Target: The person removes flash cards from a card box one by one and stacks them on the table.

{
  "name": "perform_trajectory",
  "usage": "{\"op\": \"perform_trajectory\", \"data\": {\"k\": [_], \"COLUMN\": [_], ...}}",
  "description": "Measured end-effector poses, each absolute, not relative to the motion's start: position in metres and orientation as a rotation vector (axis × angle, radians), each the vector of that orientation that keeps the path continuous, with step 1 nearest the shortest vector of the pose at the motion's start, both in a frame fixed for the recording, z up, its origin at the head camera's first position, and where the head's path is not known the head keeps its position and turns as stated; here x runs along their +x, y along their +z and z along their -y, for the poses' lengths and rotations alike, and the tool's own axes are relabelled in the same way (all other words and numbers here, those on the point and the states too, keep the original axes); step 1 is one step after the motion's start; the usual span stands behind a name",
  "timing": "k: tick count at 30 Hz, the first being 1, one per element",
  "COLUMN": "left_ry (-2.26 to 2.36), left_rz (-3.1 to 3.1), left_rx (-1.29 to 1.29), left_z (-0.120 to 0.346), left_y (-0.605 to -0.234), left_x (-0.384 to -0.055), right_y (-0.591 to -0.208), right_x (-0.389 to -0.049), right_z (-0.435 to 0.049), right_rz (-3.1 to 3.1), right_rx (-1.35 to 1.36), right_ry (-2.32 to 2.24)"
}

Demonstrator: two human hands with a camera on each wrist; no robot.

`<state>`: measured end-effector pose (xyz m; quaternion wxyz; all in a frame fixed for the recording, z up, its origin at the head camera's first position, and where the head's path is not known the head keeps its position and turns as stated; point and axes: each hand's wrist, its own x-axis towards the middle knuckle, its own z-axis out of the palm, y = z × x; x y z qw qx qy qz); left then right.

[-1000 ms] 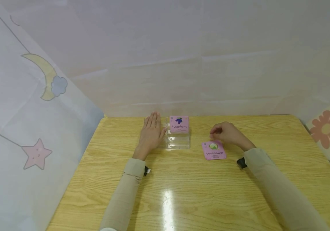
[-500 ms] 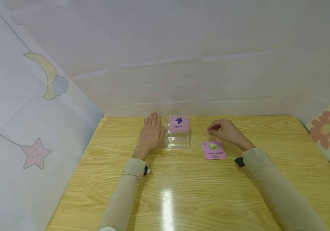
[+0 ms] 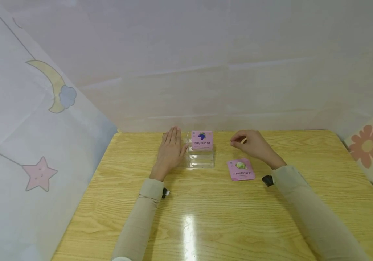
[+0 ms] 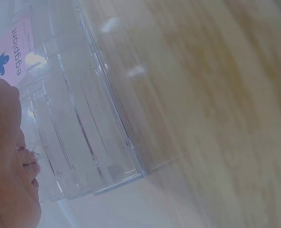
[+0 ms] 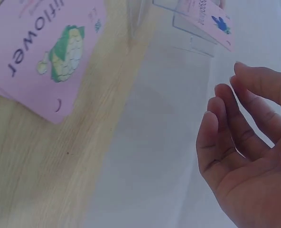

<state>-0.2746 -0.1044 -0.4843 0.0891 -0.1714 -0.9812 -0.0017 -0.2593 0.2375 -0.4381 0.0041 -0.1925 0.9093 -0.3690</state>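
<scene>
My left hand lies with straight fingers over the left part of a clear tiered acrylic stand. In the left wrist view the stepped ledges of the stand show beside that hand. A pink card printed "eggplant" leans in the upper right of the stand. My right hand hovers right of the stand, fingers loosely bent and holding nothing, as the right wrist view confirms. Just below it, pink cards lie on the table; "cauliflower" is on top, and another card's edge peeks out underneath.
The wooden table ends at a pale cloth backdrop right behind the stand. More cloth, printed with a moon, a star and a flower, closes in the sides.
My right hand has risen away from the cauliflower card and shifted a little left toward the stand. The left hand and the cards have stayed in place.
</scene>
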Motion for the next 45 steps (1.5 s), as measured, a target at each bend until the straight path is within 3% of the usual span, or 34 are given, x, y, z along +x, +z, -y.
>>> {"op": "perform_trajectory", "data": {"k": [45], "left_ry": [-0.042], "left_rz": [2.914], "left_rx": [-0.511], "left_z": [0.102], "left_y": [-0.483], "left_x": [-0.272], "right_y": [-0.404], "right_x": [-0.274], "right_z": [-0.177], "right_rz": [-2.916], "right_rx": [-0.804], "right_ry": [-1.006]}}
